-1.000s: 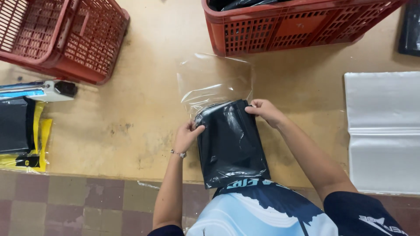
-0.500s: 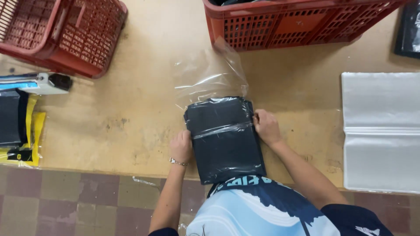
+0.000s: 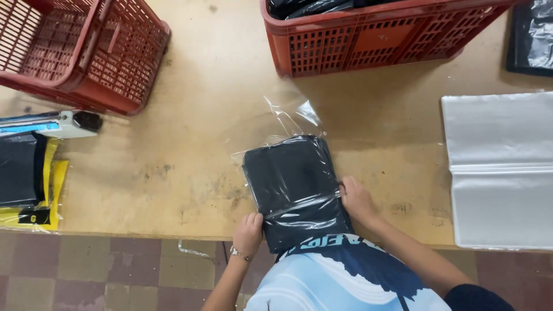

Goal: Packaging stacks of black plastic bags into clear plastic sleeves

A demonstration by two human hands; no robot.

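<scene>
A folded black garment point(image 3: 291, 178) lies on the wooden table point(image 3: 190, 150), most of it inside a clear plastic bag point(image 3: 291, 124) whose loose end sticks up toward the far side. My left hand point(image 3: 249, 230) grips the near left corner of the bag and garment at the table's edge. On the right side, my right hand point(image 3: 356, 198) holds the bag's edge. Both hands are closed on the plastic around the garment.
A red plastic basket point(image 3: 380, 40) with dark packed items stands at the back. Another red basket point(image 3: 80, 52) is at the back left. A stack of clear bags point(image 3: 501, 167) lies to the right. A heat sealer point(image 3: 55, 124) and yellow-black packets point(image 3: 26, 184) sit at left.
The bag has slid further over the black garment, which now sits almost fully inside. Both hands have moved toward me, down along the garment's sides to its near end.
</scene>
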